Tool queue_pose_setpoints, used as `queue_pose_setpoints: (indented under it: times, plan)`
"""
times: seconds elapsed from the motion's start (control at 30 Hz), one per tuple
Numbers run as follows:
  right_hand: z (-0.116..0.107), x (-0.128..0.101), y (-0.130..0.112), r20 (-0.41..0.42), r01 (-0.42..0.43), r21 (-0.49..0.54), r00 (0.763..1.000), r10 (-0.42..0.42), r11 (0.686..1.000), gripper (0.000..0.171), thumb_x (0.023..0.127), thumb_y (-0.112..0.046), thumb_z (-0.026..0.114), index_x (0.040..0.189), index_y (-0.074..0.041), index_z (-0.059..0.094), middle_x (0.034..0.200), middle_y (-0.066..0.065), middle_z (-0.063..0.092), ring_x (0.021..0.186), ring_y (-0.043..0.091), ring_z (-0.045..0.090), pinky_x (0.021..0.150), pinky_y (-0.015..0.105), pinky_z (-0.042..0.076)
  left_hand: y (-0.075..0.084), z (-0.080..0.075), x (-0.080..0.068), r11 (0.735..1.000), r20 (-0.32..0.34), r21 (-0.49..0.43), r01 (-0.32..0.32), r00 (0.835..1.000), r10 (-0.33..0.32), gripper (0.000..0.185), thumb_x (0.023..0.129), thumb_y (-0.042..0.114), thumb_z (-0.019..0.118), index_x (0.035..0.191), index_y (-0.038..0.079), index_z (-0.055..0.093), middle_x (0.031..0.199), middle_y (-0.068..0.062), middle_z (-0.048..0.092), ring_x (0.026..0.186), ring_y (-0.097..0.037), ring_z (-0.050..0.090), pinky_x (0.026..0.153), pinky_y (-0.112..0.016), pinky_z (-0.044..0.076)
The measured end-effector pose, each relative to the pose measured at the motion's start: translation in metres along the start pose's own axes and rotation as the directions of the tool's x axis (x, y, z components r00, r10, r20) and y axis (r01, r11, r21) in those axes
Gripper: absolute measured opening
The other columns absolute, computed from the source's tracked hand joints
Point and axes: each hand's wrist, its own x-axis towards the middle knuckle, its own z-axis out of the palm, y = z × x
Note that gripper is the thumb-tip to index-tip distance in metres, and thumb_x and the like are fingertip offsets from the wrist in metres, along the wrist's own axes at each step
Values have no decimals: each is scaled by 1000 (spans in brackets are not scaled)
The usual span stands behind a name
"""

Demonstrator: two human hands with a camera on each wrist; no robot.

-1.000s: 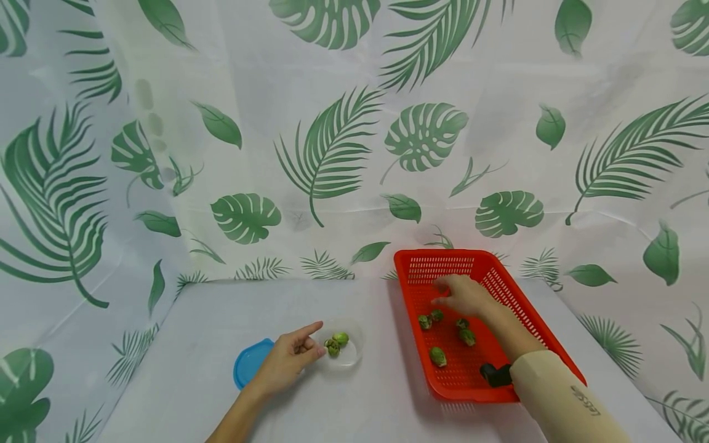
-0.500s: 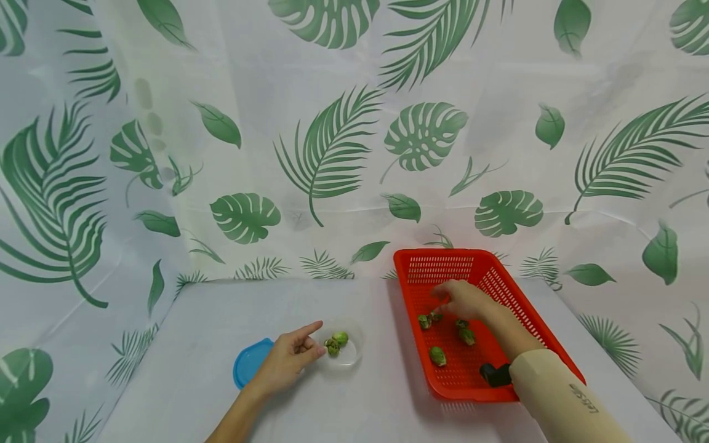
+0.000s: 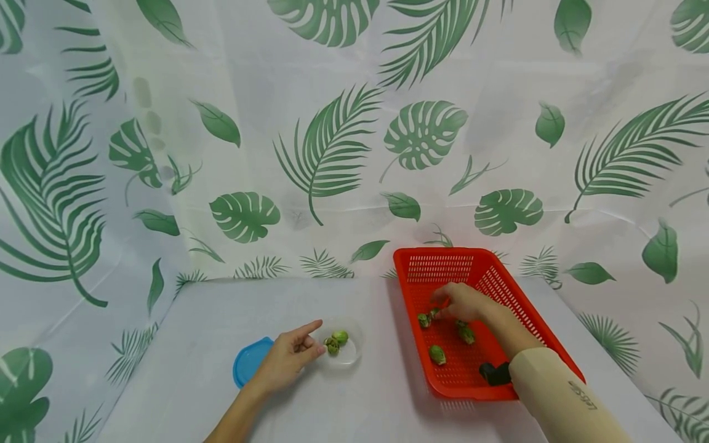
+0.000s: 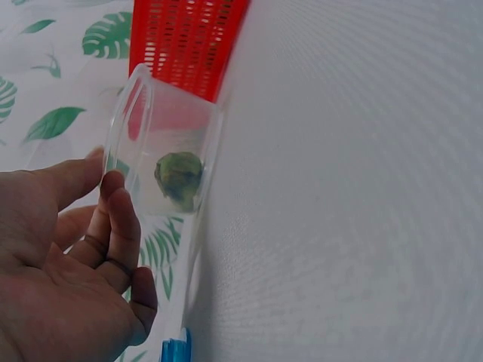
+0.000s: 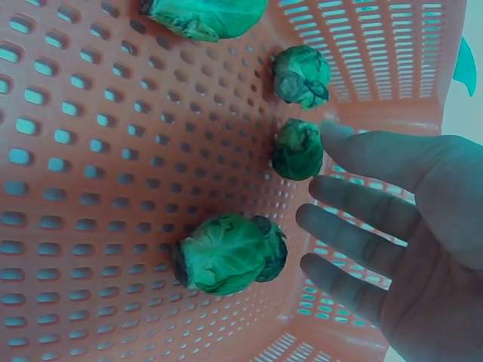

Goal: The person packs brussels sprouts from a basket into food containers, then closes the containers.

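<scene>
Smooth grey table (image 3: 183, 363), perforated red plastic basket (image 3: 501, 289)

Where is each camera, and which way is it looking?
Head: worn on the head, looking forward and down at the table; both forearms, the left hand and right hand show.
Left wrist: low beside the left hand, facing the clear container with a sprout inside.
Right wrist: inside the red basket, facing the sprouts; the right hand's open fingers show.
Shared: all three views show the red basket.
</scene>
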Motion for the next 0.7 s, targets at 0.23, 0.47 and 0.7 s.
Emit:
queue_pose_setpoints:
  times: [0.23, 0.47, 0.7]
  plan:
    - [0, 0, 2, 13, -5, -1, 1000, 5, 1000, 43, 92, -15, 80, 133, -6, 71, 123, 12, 73, 105, 25, 68, 91, 50, 60, 1, 1, 0, 1000, 5, -7, 7, 1000, -7, 61, 99, 12, 72, 153, -2, 49, 88, -10, 66, 67, -5, 51, 59, -18, 41]
    - [1, 1, 4, 29, -7, -2, 1000, 7, 1000, 35, 92, -14, 79, 126, -9, 75, 115, 7, 75, 97, 22, 67, 87, 45, 61, 1, 0, 0, 1000, 9, -1, 0, 1000, 0, 62, 99, 14, 73, 153, -2, 49, 88, -10, 66, 67, -5, 51, 58, -18, 40]
    - [1, 3, 6, 22, 11, -26, 1000, -10, 1000, 28, 92, -14, 80, 119, -10, 76, 109, 5, 74, 92, 20, 65, 83, 43, 61, -1, 0, 1, 1000, 8, 4, -3, 1000, 3, 62, 98, 15, 74, 152, -3, 49, 88, -10, 66, 66, -4, 51, 58, -17, 40]
